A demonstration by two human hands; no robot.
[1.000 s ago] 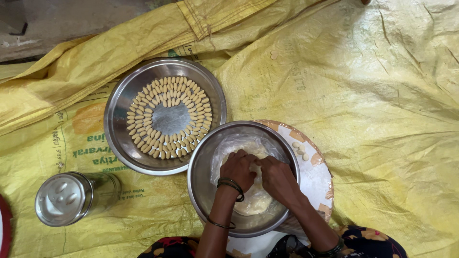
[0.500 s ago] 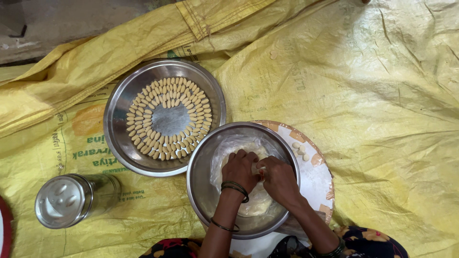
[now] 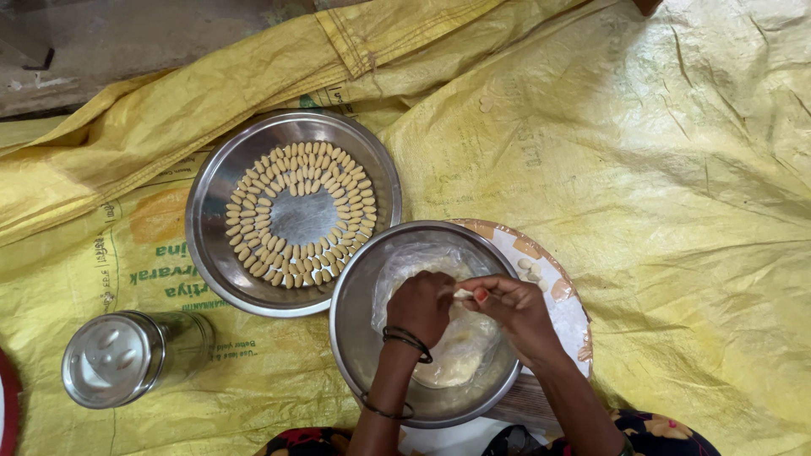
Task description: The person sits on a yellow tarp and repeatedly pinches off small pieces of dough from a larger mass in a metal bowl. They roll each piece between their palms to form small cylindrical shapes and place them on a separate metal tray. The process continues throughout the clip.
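Both my hands are over a steel bowl (image 3: 355, 325) that holds pale dough (image 3: 452, 363) in a clear plastic sheet. My left hand (image 3: 422, 306) is curled with fingers closed at the dough. My right hand (image 3: 511, 304) pinches a small bit of dough (image 3: 463, 294) between thumb and fingers, touching the left hand's fingertips. To the upper left a round steel plate (image 3: 215, 211) carries several small oval dough pieces (image 3: 253, 253) laid in rings around a bare centre.
A patterned white plate (image 3: 553, 279) lies under the bowl's right side with a few dough pieces on it. A lidded steel canister (image 3: 114, 359) lies at the lower left. Everything rests on a crumpled yellow woven sack sheet (image 3: 676, 211). A red rim (image 3: 4, 405) shows at the left edge.
My hands have lifted slightly from the dough mass, and the right hand's fingers now pinch a small piece against the left fingertips. The plate and canister have not moved.
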